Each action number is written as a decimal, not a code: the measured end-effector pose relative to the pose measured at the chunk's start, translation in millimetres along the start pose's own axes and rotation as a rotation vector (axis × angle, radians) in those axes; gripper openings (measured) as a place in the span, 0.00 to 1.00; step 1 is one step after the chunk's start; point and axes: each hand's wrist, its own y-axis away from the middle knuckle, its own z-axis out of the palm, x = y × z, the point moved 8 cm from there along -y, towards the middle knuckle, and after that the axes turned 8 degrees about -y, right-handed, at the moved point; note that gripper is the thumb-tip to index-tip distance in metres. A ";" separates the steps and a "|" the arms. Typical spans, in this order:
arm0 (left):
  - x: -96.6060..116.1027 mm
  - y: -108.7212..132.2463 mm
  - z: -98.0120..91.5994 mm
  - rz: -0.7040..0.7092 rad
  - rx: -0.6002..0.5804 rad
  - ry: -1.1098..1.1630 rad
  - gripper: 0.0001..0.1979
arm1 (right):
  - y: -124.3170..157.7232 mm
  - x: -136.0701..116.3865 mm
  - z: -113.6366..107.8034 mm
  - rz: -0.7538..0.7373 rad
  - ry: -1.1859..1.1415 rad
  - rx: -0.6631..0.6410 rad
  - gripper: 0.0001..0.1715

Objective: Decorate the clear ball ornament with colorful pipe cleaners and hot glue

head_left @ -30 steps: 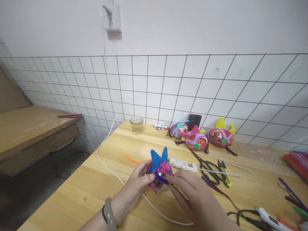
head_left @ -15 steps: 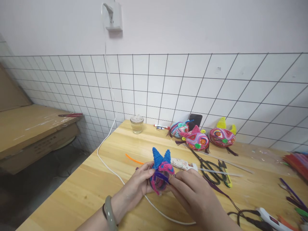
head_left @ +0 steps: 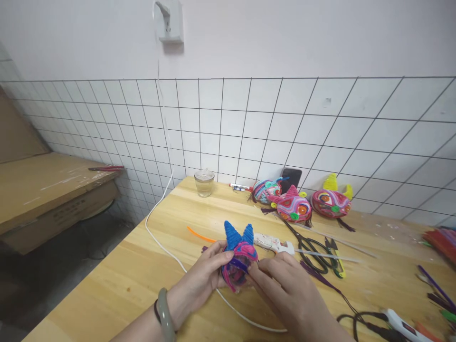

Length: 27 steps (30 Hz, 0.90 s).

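Note:
A small round animal head, made of pink and blue pipe cleaners on a clear shell with two blue ears, is held above the table. My left hand wraps around its left side, the thumb pressing on its front. Across the front lies a dark purple pipe cleaner. My right hand has its fingertips pinched together at the right end of that purple strip, against the shell. Those fingers hide the strip's tip. Just behind the head lies a white hot glue gun.
Finished pipe-cleaner heads, one pink, and a phone are along the wall. Black scissors and a yellow cutter lie right. A glass stands at the back left. A white cord crosses the table; a power strip lies front right.
The view has shifted slightly. The head has turned a little in my left hand, and my right fingertips have slid slightly left and down along the purple pipe cleaner.

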 end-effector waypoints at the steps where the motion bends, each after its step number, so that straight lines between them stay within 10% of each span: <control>1: -0.1 -0.3 -0.3 -0.002 0.003 -0.001 0.12 | -0.3 -0.3 -1.1 0.000 0.001 0.007 0.12; 27: -4.1 -0.6 -1.5 -0.005 0.028 -0.032 0.12 | 5.2 -4.4 -3.5 -0.049 0.071 -0.017 0.13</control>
